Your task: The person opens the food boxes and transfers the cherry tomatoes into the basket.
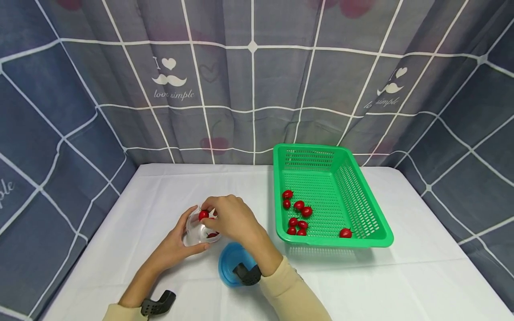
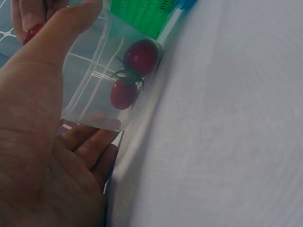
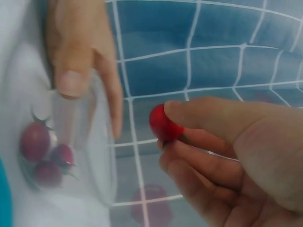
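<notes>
Partly hidden behind the right hand, which pinches a cherry tomato at its mouth, the clear cup, gripped tilted by the left hand, holds several tomatoes.

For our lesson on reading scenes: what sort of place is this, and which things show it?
Probably a staged tabletop set, not a kitchen: a white-covered table, patterned curtains on three sides, and a green basket of cherry tomatoes.

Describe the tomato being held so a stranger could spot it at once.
On the white table, left of the green basket, the left hand grips a clear tub. Just above its mouth, the right hand pinches one cherry tomato, the only one in fingertips.
</notes>
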Tool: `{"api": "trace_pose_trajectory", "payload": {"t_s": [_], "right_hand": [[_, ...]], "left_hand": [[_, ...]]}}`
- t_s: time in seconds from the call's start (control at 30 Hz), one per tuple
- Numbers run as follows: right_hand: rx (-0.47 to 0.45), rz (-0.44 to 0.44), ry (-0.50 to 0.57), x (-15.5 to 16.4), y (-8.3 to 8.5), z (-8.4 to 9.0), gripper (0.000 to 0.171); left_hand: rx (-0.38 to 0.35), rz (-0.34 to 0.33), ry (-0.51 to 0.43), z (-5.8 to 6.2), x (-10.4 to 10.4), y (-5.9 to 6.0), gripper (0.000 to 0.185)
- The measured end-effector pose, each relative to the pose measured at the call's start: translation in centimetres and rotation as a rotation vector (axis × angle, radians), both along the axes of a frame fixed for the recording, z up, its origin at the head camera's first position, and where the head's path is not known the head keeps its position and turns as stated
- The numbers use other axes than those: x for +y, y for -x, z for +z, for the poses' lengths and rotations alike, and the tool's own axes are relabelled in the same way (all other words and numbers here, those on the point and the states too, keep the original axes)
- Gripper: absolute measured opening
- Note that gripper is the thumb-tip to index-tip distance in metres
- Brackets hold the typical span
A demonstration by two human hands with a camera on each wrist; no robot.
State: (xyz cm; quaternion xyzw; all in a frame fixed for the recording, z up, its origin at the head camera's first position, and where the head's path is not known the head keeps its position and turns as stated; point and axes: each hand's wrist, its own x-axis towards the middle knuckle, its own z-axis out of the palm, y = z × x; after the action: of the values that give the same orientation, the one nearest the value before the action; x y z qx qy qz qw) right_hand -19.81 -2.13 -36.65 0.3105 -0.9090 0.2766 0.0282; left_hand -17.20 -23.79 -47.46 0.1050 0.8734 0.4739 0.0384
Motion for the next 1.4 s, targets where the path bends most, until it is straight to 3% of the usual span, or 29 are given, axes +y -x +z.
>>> {"api": "trace_pose_trajectory", "payload": {"t_s": [0.17,0.63,1.0,1.4], "right_hand": [[0.024,-0.023,0.012,1.0,-0.3,1.2,0.026],[0.072,-0.073,0.139,4.9,-0.8,3.6,0.019],[0.028,-0.183,0.275,9.0,-0.7,5.0,0.02],[-0.043,-0.311,0.358,13.2,0.4,4.8,0.03]], "left_hand": [[0.003,0.01,0.025,0.0,0.0,0.1,0.109],[0.046,-0.016,-0.016,-0.7,0.1,0.3,0.109],[0.042,-0.002,-0.007,-0.6,0.2,0.3,0.111],[0.042,-0.008,-0.008,-0.3,0.2,0.1,0.109]]}}
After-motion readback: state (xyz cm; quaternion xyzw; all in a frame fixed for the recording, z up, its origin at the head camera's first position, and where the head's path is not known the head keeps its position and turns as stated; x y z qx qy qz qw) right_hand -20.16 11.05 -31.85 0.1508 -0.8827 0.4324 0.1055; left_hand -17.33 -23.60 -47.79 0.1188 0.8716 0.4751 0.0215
